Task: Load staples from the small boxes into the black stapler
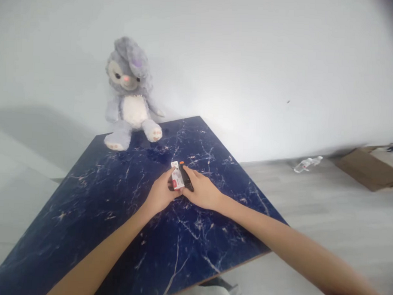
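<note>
Both hands are together over the middle of the blue marbled table (pixel 118 183). My left hand (pixel 161 191) is closed, its thumb along the side of a small white box with red printing (pixel 178 177). Right beside the box is a black object with an orange tip (pixel 188 181), gripped by my right hand (pixel 203 188) with its fingers bent over it. The box and the black object lie side by side, seemingly touching. What kind of thing the black object is cannot be made out, since fingers cover part of it.
A grey plush rabbit (pixel 135 111) with a white belly sits at the table's far edge against the white wall (pixel 235 58). On the floor to the right lie a clear plastic bottle (pixel 307 164) and a brown cardboard box (pixel 370 168).
</note>
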Available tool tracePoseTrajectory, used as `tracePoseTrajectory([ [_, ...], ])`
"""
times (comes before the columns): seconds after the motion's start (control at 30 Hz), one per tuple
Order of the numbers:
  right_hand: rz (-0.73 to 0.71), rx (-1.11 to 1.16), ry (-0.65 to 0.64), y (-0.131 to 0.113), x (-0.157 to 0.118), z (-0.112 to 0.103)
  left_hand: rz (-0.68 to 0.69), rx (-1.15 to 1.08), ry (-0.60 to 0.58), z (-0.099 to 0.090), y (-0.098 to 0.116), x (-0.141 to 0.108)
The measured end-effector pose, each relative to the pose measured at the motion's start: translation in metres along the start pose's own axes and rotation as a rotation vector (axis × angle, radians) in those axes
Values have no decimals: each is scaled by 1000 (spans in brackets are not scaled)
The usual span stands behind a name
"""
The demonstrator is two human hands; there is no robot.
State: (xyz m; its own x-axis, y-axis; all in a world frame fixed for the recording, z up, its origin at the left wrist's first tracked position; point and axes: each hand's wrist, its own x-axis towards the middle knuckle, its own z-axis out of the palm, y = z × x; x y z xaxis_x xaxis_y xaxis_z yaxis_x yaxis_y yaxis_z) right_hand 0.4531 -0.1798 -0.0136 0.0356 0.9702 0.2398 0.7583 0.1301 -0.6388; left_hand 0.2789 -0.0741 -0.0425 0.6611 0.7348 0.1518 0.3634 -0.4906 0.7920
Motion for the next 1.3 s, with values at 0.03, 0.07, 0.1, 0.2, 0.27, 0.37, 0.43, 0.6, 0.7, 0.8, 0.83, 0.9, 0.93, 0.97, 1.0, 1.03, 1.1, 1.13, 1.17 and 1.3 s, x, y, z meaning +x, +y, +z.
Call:
tracePoseTrajectory([
  [0.03,37,-27,18,7,1,-8,31,22,3,10,2,14],
  [0.07,82,-48,33,15,4,-16,66,51,6,20,5,29],
  [0.1,131,-60,46,23,7,-24,96,82,-3,30,8,44],
  [0.2,271,-54,64,45,18,-43,135,199,-24,53,19,86],
  [0.27,314,-48,117,61,25,-53,148,261,-25,67,27,110],
  [0.37,345,-85,260,84,32,-61,181,261,-28,87,40,142],
  [0.43,351,-126,340,100,32,-66,210,229,-32,103,47,161],
  [0.6,292,-146,423,136,25,-81,284,157,-28,135,51,184],
  [0.7,283,-116,437,148,23,-84,328,143,-1,143,47,177],
  [0.8,314,-105,484,152,25,-80,360,148,44,143,44,168],
  [0.83,323,-105,498,152,26,-78,365,151,56,143,44,166],
  [0.9,341,-108,512,152,27,-73,359,153,72,143,45,164],
  [0.93,349,-108,513,152,27,-72,350,152,80,142,45,164],
  [0.97,357,-107,514,152,27,-71,335,148,91,142,46,162],
  [1.0,362,-104,518,152,26,-70,321,147,108,141,47,159],
  [1.03,361,-95,523,153,26,-70,314,154,128,139,48,154],
  [1.1,342,-59,558,155,25,-70,338,203,156,130,47,138],
  [1.13,336,-35,585,156,25,-69,372,248,151,122,45,126],
  [1.17,334,-15,614,157,25,-69,411,297,132,112,42,111],
  [1.3,336,-45,662,161,26,-66,454,462,79,38,9,39],
])
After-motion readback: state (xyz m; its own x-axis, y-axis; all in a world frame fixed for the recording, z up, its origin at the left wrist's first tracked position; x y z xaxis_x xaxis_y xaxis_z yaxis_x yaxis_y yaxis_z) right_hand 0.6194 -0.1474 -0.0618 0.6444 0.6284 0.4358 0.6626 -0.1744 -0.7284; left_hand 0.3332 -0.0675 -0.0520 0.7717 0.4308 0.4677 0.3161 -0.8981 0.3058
